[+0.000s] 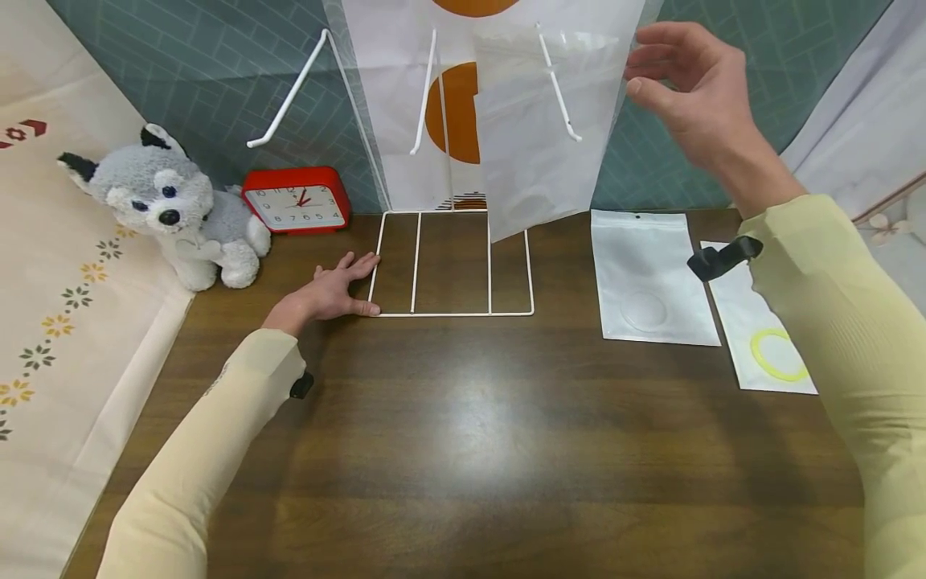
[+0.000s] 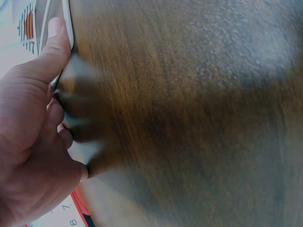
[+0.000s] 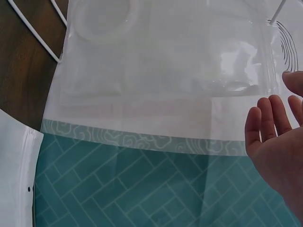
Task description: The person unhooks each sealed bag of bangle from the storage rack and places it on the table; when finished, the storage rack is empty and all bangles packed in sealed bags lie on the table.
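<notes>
A white wire rack (image 1: 456, 314) stands on the table, with three prongs jutting from its upright back. From the right prong (image 1: 555, 84) hangs a translucent plastic pouch (image 1: 542, 169); in the right wrist view a round, pale outline shows inside the pouch (image 3: 165, 52). My left hand (image 1: 325, 293) rests on the left side of the rack's base, fingers spread and thumb at the front corner. Beside the pouch's right edge, my right hand (image 1: 694, 96) is raised with loosely bent fingers and holds nothing. The other two prongs are bare.
Right of the rack lies a white pouch (image 1: 637, 257) with a round outline. Another pouch (image 1: 738, 297) with a yellow ring (image 1: 755, 354) lies partly under my right forearm. A plush husky (image 1: 174, 209) and a red clock (image 1: 297, 199) stand at the back left.
</notes>
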Action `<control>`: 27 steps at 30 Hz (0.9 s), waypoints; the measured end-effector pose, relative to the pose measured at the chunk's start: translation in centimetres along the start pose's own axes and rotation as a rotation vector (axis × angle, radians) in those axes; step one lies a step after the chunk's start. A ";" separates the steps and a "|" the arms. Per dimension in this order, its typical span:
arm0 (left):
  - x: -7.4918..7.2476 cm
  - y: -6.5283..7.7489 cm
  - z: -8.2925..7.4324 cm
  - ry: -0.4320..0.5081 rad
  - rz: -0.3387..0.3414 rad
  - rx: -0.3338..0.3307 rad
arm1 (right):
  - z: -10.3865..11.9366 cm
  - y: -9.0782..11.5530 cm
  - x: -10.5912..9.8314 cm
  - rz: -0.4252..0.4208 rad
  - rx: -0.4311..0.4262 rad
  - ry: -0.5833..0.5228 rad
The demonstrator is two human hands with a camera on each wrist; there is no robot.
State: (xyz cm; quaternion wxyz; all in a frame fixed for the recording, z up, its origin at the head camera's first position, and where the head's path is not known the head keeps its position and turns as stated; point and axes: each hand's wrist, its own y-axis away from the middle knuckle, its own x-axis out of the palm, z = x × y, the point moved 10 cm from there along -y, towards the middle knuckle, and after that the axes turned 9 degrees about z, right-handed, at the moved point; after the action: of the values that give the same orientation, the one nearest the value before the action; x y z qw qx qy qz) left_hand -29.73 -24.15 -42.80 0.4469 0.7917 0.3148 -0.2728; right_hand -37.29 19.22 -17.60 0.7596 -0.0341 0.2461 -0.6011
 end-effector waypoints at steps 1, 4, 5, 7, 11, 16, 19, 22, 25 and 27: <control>0.0 -0.1 0.0 0.000 0.000 -0.001 | 0.0 0.0 -0.1 -0.003 -0.002 -0.007; 0.0 -0.1 -0.1 -0.004 0.000 -0.002 | 0.3 0.1 -0.3 -0.008 -0.019 -0.004; -0.1 -0.1 -0.1 -0.005 -0.001 -0.002 | 0.4 0.1 -0.4 -0.008 -0.024 -0.005; -0.1 -0.1 0.0 -0.006 0.002 -0.007 | 0.5 0.1 -0.4 0.000 -0.032 -0.023; -0.1 -0.2 0.1 -0.008 0.009 -0.016 | 0.5 0.0 -0.1 0.019 -0.031 -0.047; 0.0 -0.2 0.2 -0.018 0.016 -0.015 | 0.5 -0.3 0.9 0.067 -0.001 -0.047; 0.1 -0.2 0.4 -0.022 0.013 -0.013 | 0.7 -0.6 2.0 0.115 0.004 -0.057; 0.0 -0.2 0.5 -0.027 0.008 -0.011 | 0.8 -0.9 3.3 0.158 -0.001 -0.143; 0.1 -0.2 0.5 -0.025 0.005 -0.007 | 0.7 -1.2 4.3 0.175 0.010 -0.243; 0.1 -0.2 0.6 -0.016 0.005 -0.010 | 0.5 -1.5 4.7 0.176 0.031 -0.271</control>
State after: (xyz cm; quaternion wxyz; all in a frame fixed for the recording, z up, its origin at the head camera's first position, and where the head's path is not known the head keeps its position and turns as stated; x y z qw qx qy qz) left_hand -29.89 -24.54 -43.26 0.4540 0.7880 0.3106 -0.2766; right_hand -37.66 14.31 -18.23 0.8359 -0.0814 0.1342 -0.5259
